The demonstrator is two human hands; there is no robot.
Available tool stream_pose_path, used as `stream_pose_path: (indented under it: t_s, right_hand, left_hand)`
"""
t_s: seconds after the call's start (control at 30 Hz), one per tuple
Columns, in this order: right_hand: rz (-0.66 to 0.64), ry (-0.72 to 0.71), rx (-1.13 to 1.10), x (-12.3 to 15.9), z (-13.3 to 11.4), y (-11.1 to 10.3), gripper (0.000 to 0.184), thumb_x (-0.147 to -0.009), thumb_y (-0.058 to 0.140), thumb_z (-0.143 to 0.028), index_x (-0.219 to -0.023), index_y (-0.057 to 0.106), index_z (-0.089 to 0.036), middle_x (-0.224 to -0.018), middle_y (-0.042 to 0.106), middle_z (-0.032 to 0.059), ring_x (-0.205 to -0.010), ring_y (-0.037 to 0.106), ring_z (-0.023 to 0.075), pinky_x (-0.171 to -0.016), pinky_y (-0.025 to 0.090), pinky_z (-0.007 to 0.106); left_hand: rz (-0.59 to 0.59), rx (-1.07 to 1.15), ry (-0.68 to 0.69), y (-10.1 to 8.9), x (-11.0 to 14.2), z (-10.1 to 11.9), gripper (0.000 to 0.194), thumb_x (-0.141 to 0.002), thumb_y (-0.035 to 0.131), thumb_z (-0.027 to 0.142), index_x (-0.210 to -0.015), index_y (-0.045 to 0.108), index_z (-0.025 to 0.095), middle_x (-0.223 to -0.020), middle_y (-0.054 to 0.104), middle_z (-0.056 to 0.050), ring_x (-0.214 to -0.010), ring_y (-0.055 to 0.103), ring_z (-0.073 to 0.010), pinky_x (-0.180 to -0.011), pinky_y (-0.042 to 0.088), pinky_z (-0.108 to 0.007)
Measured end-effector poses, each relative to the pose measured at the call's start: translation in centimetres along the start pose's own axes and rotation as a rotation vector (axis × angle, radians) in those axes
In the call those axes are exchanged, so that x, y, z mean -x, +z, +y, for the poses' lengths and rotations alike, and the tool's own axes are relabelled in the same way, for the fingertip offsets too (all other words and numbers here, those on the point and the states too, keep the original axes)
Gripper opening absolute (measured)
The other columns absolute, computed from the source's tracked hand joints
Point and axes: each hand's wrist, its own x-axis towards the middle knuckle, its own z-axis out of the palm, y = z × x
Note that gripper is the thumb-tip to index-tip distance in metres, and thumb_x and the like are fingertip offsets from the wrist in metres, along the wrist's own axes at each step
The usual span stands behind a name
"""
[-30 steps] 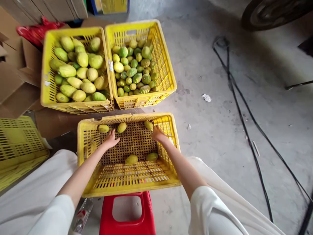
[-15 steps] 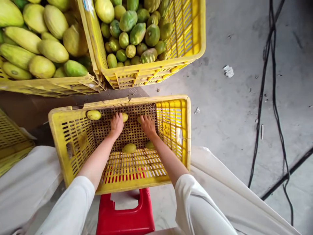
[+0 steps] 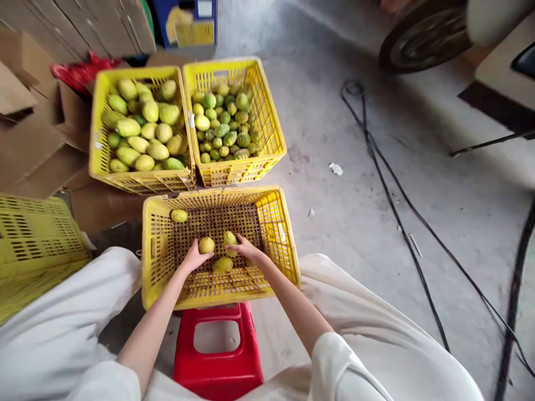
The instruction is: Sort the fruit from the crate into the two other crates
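In front of me a yellow plastic crate (image 3: 288, 245) leans toward my legs. Inside it my left hand (image 3: 196, 257) is closed around a round yellow melon (image 3: 206, 245). My right hand (image 3: 244, 249) grips another yellow-green melon (image 3: 229, 239), fingers and thumb at its right side. Just below and between the hands, a third melon (image 3: 223, 264) rests in the crate. One more melon (image 3: 179, 215) lies by the upper left corner. Part of the crate floor is hidden by my right forearm.
Beyond stand two yellow crates, one with larger yellow-green melons (image 3: 142, 131), one with smaller greener melons (image 3: 225, 125). A red stool (image 3: 217, 367) is under the near crate's edge. Another yellow crate (image 3: 37, 239), cardboard (image 3: 33, 150) and black cables (image 3: 401, 195) lie around.
My view has pulled back and shows more of the floor. Both hands have drawn nearer each other, and each now has a melon lifted clearer into view.
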Motion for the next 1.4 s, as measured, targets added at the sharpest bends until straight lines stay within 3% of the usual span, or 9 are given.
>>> stream_pose_path:
  t_s: [0.13, 0.23, 0.37, 0.53, 0.73, 0.9, 1.0, 1.27, 1.4]
  right_hand:
    - [-0.146, -0.161, -0.266, 5.2, -6.3, -1.8, 0.052, -0.09, 0.056, -0.041, -0.138, 0.047, -0.024, -0.12, 0.072, 0.0094, -0.109, 0.072, 0.0263, -0.096, 0.059, 0.046]
    - [-0.261, -0.273, -0.419, 10.0, -10.0, -2.5, 0.052, -0.087, 0.06, -0.052, -0.131, 0.051, -0.024, -0.121, 0.072, 0.0096, -0.11, 0.072, 0.0278, -0.096, 0.06, 0.048]
    - [-0.373, -0.333, -0.699, 15.4, -12.2, -2.6, 0.063, -0.077, 0.086, -0.044, -0.128, 0.056, -0.022, -0.118, 0.072, 0.0084, -0.102, 0.073, 0.0236, -0.092, 0.063, 0.043]
    - [-0.265, -0.287, -0.802, 17.7, -11.8, -2.3, 0.045, -0.071, 0.091, -0.031, -0.107, 0.066, -0.021, -0.094, 0.074, 0.0006, -0.08, 0.073, 0.0175, -0.078, 0.066, 0.035]
    - [-0.011, -0.213, -0.948, 15.6, -11.0, -1.9, 0.021, -0.076, 0.079, -0.029, -0.088, 0.064, -0.021, -0.077, 0.073, -0.0001, -0.067, 0.072, 0.0163, -0.064, 0.063, 0.028]
    - [-0.114, -0.312, -1.0, 15.3, -12.4, -2.4, 0.02, -0.077, 0.066, -0.032, -0.093, 0.063, -0.02, -0.093, 0.077, 0.0097, -0.104, 0.075, 0.0301, -0.083, 0.066, 0.043]
    - [-0.093, -0.404, -0.978, 15.4, -13.0, -2.2, 0.028, -0.079, 0.068, -0.032, -0.105, 0.064, -0.021, -0.1, 0.077, 0.0074, -0.113, 0.072, 0.0287, -0.089, 0.064, 0.042]
    - [-0.122, -0.324, -1.091, 14.5, -12.5, 0.2, 0.019, -0.084, 0.075, -0.029, -0.097, 0.064, -0.022, -0.087, 0.071, -0.0008, -0.071, 0.066, 0.0111, -0.065, 0.061, 0.019]
    - [-0.059, -0.361, -1.101, 14.7, -13.0, 0.0, 0.027, -0.088, 0.068, -0.045, -0.102, 0.064, -0.022, -0.09, 0.074, 0.0036, -0.077, 0.071, 0.0174, -0.063, 0.063, 0.025]
  left_hand:
    - [-0.003, 0.276, 0.213, -6.3, 4.0, 5.2, 0.055, -0.083, 0.077, 0.039, -0.13, 0.055, 0.021, -0.132, 0.069, -0.014, -0.119, 0.069, -0.0306, -0.096, 0.059, -0.043]
    - [-0.068, 0.411, 0.383, -10.7, 8.6, 8.3, 0.071, -0.075, 0.085, 0.042, -0.138, 0.053, 0.028, -0.136, 0.068, -0.009, -0.119, 0.07, -0.0286, -0.099, 0.059, -0.042]
    - [-0.213, 0.673, 0.532, -13.5, 14.6, 9.8, 0.075, -0.067, 0.093, 0.034, -0.132, 0.055, 0.024, -0.123, 0.073, -0.007, -0.104, 0.075, -0.0267, -0.1, 0.059, -0.046]
    - [-0.406, 0.694, 0.626, -12.4, 17.0, 8.7, 0.055, -0.063, 0.094, 0.036, -0.105, 0.062, 0.018, -0.102, 0.076, -0.01, -0.092, 0.077, -0.0305, -0.079, 0.063, -0.041]
    - [-0.329, 0.895, 0.52, -10.2, 15.1, 9.1, 0.059, -0.067, 0.086, 0.039, -0.117, 0.063, 0.019, -0.109, 0.076, -0.014, -0.109, 0.074, -0.0366, -0.089, 0.063, -0.049]
    - [-0.378, 1.111, 0.374, -10.6, 14.5, 10.6, 0.052, -0.078, 0.071, 0.047, -0.118, 0.062, 0.016, -0.113, 0.075, -0.016, -0.117, 0.071, -0.0406, -0.092, 0.062, -0.056]
    - [-0.314, 1.154, 0.404, -10.5, 14.3, 11.1, 0.048, -0.08, 0.077, 0.045, -0.115, 0.062, 0.016, -0.112, 0.076, -0.015, -0.116, 0.072, -0.0378, -0.094, 0.063, -0.051]
    - [-0.235, 1.273, 0.361, -8.2, 13.8, 11.8, 0.047, -0.076, 0.081, 0.049, -0.103, 0.063, 0.016, -0.103, 0.077, -0.013, -0.11, 0.074, -0.0339, -0.096, 0.063, -0.051]
    - [-0.294, 1.232, 0.387, -8.4, 14.9, 12.5, 0.05, -0.078, 0.075, 0.048, -0.115, 0.064, 0.016, -0.114, 0.075, -0.016, -0.12, 0.07, -0.0374, -0.098, 0.062, -0.055]
